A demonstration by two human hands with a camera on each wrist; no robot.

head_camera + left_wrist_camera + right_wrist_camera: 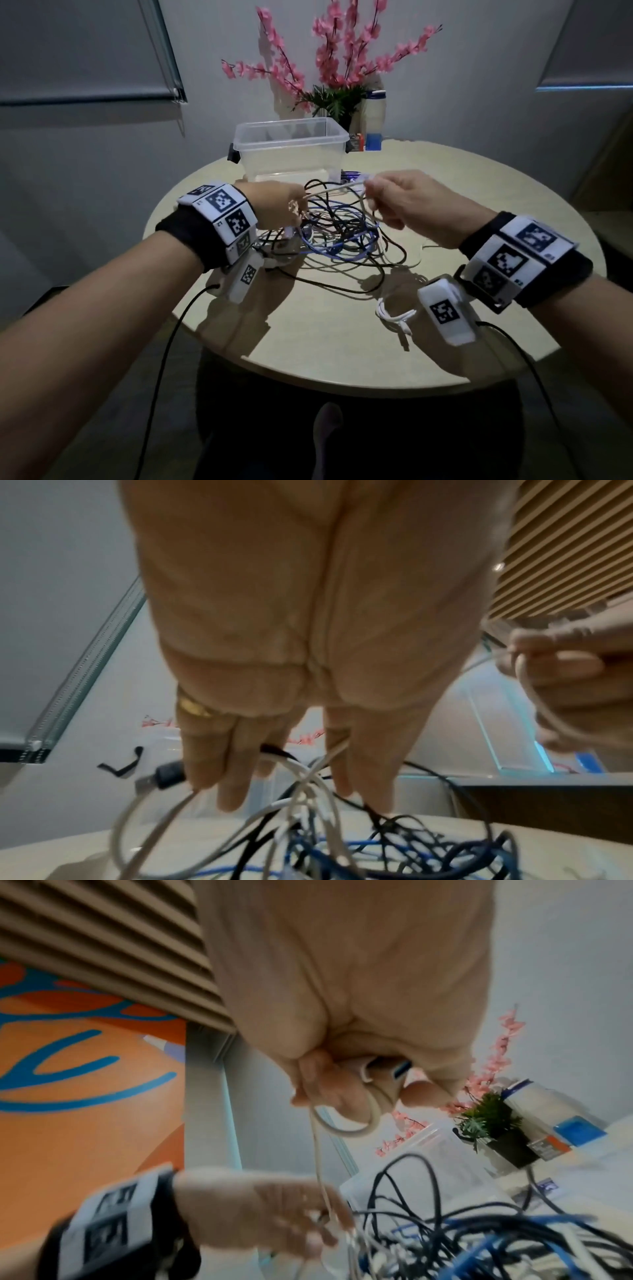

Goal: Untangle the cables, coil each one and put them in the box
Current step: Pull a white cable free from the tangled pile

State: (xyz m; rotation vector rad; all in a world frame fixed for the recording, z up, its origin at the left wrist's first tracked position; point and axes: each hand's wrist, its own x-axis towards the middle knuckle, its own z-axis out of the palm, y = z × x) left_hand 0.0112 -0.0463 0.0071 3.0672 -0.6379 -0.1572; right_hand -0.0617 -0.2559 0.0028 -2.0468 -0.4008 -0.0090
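A tangle of black, blue and white cables (342, 233) lies in the middle of the round table (325, 342). Behind it stands the clear plastic box (294, 144), with no lid and nothing inside. My right hand (404, 202) is raised over the tangle and grips a white cable (339, 187) near its plug (394, 1069), with a loop hanging round the fingers. The same cable runs left to my left hand (281, 209), which pinches it among the strands. A black USB plug (161, 776) hangs beside the left fingers (232, 785). One coiled white cable (394, 313) lies apart near my right wrist.
A pot of pink flowers (339, 68) and a white bottle (373, 120) stand behind the box at the table's back edge. A small blue and white packet (351, 176) lies between box and tangle. Thin black leads hang from both wrist cameras over the near table edge.
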